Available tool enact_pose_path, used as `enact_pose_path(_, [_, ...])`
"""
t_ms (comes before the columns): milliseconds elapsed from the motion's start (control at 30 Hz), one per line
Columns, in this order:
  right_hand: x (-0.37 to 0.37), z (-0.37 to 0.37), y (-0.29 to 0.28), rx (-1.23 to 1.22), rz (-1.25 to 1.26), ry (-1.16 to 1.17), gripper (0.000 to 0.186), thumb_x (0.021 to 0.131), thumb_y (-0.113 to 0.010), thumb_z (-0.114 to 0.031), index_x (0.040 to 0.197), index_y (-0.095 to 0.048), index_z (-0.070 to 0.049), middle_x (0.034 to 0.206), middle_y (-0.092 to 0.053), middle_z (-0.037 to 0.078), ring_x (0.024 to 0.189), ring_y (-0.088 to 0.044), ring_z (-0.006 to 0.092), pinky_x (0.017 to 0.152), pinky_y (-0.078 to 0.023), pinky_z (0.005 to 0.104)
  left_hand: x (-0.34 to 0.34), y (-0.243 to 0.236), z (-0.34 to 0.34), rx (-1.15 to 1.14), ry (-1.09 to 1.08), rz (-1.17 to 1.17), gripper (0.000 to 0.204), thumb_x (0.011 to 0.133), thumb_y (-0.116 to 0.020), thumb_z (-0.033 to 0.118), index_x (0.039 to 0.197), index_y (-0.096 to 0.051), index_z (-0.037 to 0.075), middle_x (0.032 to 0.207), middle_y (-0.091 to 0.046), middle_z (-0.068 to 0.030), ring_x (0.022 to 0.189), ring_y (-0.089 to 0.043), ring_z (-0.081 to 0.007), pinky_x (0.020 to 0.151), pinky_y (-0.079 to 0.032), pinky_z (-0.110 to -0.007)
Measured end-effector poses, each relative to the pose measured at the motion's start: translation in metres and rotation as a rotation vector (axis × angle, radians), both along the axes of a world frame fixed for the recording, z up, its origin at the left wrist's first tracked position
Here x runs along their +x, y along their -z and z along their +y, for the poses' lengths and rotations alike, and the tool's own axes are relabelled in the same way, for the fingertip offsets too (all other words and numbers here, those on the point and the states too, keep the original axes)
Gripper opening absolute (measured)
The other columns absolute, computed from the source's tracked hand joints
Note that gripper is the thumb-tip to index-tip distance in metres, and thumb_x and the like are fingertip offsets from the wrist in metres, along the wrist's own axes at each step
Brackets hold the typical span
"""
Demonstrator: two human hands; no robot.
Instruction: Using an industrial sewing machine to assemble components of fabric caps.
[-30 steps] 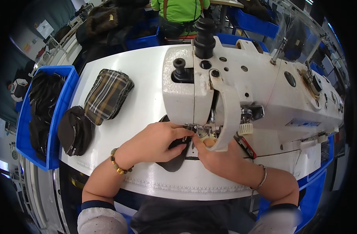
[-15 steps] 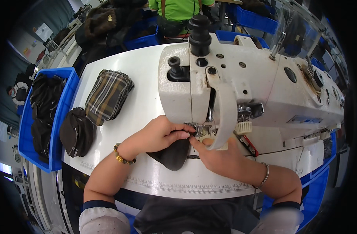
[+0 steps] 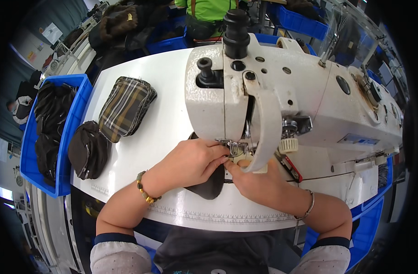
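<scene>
A dark brown fabric piece (image 3: 208, 187) lies under the needle area of a white sewing machine (image 3: 208, 112), its rounded end toward me. My left hand (image 3: 193, 162) rests over it, thumb and fingers pinched on its edge just beside the metal presser foot (image 3: 237, 149). From the other side my right hand (image 3: 259, 183) meets it, index fingertip at the same edge near the left thumb. The machine's curved white guard partly covers the right hand, so its thumb is hidden. Part of the fabric also shows beyond my left knuckles.
Left on the white table (image 3: 165, 96) lie a plaid fabric piece (image 3: 127, 109) and a dark cap-like piece (image 3: 87, 150). A blue bin (image 3: 74, 123) of dark pieces stands beyond. Red-and-black snips (image 3: 291, 168) lie by my right hand. A person in green (image 3: 212, 10) sits ahead.
The fabric has turned slightly under my left hand, and a part of it now shows beyond the knuckles. My left hand has tilted with it; the right has barely moved. The view has shifted slightly.
</scene>
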State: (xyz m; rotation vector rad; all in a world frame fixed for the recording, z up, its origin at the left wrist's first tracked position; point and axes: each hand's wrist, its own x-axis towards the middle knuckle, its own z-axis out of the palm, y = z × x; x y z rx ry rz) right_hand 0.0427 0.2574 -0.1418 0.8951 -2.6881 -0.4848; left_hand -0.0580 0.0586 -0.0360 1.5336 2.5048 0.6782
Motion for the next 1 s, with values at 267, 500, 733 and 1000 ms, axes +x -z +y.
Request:
enact_pose_path(267, [-0.008, -0.009, -0.035, -0.618, -0.03, 0.01, 0.017, 0.082, -0.063, -0.01, 0.097, -0.069, -0.007, 0.059, -0.06, 0.005, 0.05, -0.062, 0.0211, 0.042, -0.046, 0.0347, 0.001, 0.001, 0.002, 0.01, -0.041, -0.017, 0.017, 0.089, -0.064, 0.013, 0.1, -0.07, 0.002, 0.086, -0.07, -0.0153, 0.079, -0.068, -0.0337, 0.069, -0.056, -0.041])
enact_pose_path(500, [-0.003, -0.013, -0.064, -0.633, -0.001, 0.027, 0.014, 0.079, -0.066, -0.012, 0.092, -0.068, -0.008, 0.06, -0.057, 0.002, 0.049, -0.06, 0.0193, 0.041, -0.044, 0.0343, -0.01, 0.013, -0.004, 0.151, -0.08, -0.261, 0.018, 0.092, -0.063, 0.014, 0.101, -0.072, 0.001, 0.084, -0.07, -0.0188, 0.078, -0.068, -0.036, 0.07, -0.054, -0.038])
enact_pose_path(733, [-0.002, -0.018, -0.072, -0.449, 0.278, -0.14, 0.024, 0.074, -0.065, -0.011, 0.096, -0.07, -0.004, 0.066, -0.048, -0.001, 0.047, -0.047, 0.0099, 0.039, -0.036, 0.0266, -0.013, 0.013, -0.003, 0.156, -0.19, -0.433, 0.026, 0.093, -0.066, 0.023, 0.104, -0.072, 0.0, 0.084, -0.071, -0.018, 0.073, -0.066, -0.0328, 0.071, -0.053, -0.039])
enact_pose_path(1000, [0.006, -0.022, -0.061, -0.383, 0.232, -0.162, 0.022, 0.073, -0.064, -0.01, 0.092, -0.069, 0.0, 0.062, -0.046, -0.002, 0.047, -0.047, 0.0079, 0.037, -0.035, 0.0256, -0.005, 0.0, -0.008, 0.044, -0.183, -0.11, 0.031, 0.088, -0.07, 0.031, 0.103, -0.072, 0.003, 0.101, -0.061, -0.0148, 0.096, -0.056, -0.0326, 0.079, -0.053, -0.042])
